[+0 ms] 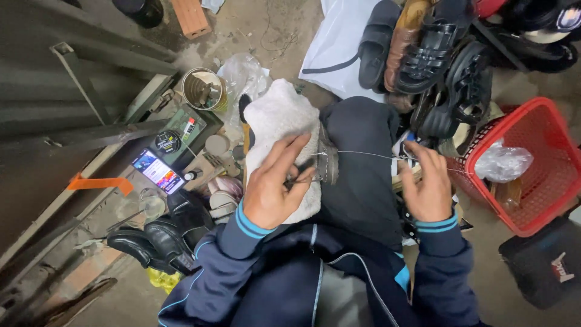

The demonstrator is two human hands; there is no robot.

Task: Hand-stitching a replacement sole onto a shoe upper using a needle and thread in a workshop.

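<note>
While stretched taut across the lap, thread [369,155] runs from 9 to 3 o'clock between both hands. Left hand [275,191]: pressed on a white fleecy shoe [278,121] at centre, fingers curled shut around a thin tool, its tip hard to make out. Right hand [428,188]: at 3 o'clock, fingers pinched closed on the thread's far end. Red basket [544,181] just beyond, at 3, with a clear bag inside. Piled sandals [436,54] at 1 o'clock. Phone [157,171], tin [203,89] and black shoes [163,236] scattered from 10 round to 8.
</note>
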